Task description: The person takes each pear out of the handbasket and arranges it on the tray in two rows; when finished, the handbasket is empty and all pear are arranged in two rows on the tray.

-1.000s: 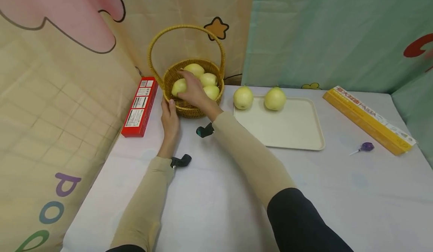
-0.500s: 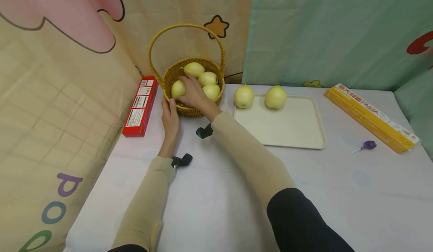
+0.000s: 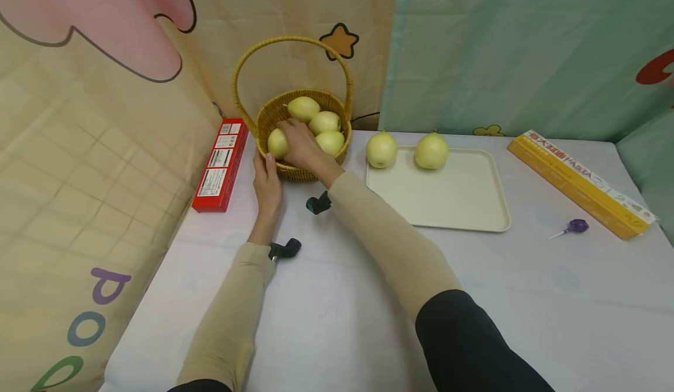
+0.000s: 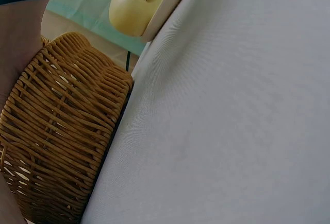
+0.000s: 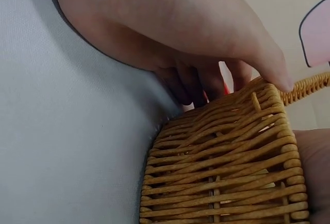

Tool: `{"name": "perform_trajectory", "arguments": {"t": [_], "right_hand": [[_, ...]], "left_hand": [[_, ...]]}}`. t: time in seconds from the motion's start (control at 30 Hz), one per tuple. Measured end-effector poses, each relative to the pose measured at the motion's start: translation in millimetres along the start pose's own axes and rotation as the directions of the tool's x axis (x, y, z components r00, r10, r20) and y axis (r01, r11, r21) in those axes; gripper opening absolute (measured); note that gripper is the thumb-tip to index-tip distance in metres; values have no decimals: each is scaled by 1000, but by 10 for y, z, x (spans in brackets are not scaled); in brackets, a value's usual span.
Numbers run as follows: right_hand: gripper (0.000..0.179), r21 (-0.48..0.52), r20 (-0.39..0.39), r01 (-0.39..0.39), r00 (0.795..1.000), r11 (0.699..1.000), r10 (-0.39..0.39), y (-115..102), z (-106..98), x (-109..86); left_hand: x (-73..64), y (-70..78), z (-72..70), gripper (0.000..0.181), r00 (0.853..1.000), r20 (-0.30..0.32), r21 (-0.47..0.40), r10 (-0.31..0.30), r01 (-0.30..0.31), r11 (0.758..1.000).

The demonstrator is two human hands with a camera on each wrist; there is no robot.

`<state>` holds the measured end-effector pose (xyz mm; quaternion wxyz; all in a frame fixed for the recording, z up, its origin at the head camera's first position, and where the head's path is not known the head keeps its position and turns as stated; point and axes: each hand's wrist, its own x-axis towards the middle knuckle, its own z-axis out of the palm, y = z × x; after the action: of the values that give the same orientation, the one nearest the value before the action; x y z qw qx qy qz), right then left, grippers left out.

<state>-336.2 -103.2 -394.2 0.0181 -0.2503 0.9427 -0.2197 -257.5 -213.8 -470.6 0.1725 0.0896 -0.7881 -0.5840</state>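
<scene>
Right hand (image 3: 305, 147): it was lowered into a round, golden-brown wicker basket (image 3: 297, 174), and it seemed to pinch a rounded, pale yellow-green pear (image 3: 277, 144), with the thumb on the near side and the fingers on the far side. The fingertips were mostly hidden, so how firm the pinch was could not be told.
Pear from the grip: it lay directly to the left of the palm, low inside the basket and close to the left wall. Its long axis could not be told, because the hand covered one side of it.
Nearer hand: the right one, which touched the pear. The left hand (image 3: 267, 186) was also near, but the basket wall stood between.
Left hand's hold: it was cupped around the outer wall at the near left, the thumb at the rim, the other fingers bent along the wall lower down.
Room above: the tall, arched wicker handle (image 3: 289, 39) went over from left side to right side, and the right hand reached in from the person's side of it. That side was, by judgement, the freer one.
Other fruit inside: three more pears (image 3: 326, 123) sat behind and to the right of the held one.
Tray: the cream, flat, rectangular tray (image 3: 447, 199) lay well to the right, its long side running left to right, with two pears (image 3: 432, 151) along its back edge.
</scene>
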Motion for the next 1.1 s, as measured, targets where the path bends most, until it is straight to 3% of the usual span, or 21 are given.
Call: {"name": "perform_trajectory", "arguments": {"t": [0.47, 0.73, 0.83, 0.97, 1.1], "right_hand": [[61, -76, 72, 122, 991, 990, -117, 17, 50, 113], [60, -93, 58, 102, 994, 990, -97, 54, 3, 78], [70, -69, 34, 91, 995, 994, -88, 97, -96, 59], [83, 38, -8, 74, 997, 997, -74, 142, -274, 32], [84, 123, -49, 76, 996, 990, -70, 173, -424, -34]], "left_hand": [[6, 2, 22, 66, 1000, -4, 22, -13, 14, 1000], [-13, -9, 23, 68, 1000, 4, 15, -20, 20, 1000], [-19, -9, 25, 71, 1000, 7, 17, -13, 13, 1000], [-19, -6, 19, 72, 1000, 0, 13, -6, 6, 1000], [-17, 0, 13, 72, 1000, -8, 15, -3, 4, 1000]]}}
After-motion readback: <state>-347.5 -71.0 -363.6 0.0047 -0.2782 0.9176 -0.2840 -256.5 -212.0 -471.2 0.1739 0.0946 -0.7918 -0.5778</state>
